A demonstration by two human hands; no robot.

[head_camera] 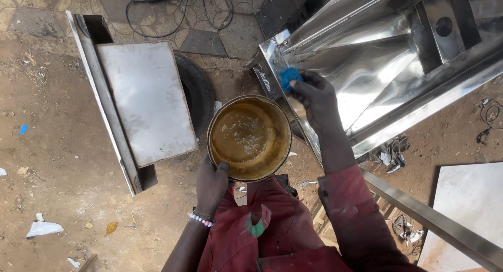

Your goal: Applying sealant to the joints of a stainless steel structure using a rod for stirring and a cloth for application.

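Observation:
My left hand point(210, 184) grips the near rim of a round metal bowl point(249, 137) filled with a murky brown liquid, holding it up over my lap. My right hand point(313, 96) is closed on a small blue sponge point(288, 77) and presses it against the near edge of a shiny stainless-steel trough point(377, 67) just right of the bowl. A beaded bracelet sits on my left wrist. Red sleeves and red clothing fill the bottom of the view.
A flat steel sheet on a channel frame point(141, 101) lies to the left, partly over a black tyre point(198, 91). A steel bar point(435, 222) and a pale panel point(469, 209) sit at the lower right. Black cables point(178, 12) trail across the back. Dirt ground holds scattered litter.

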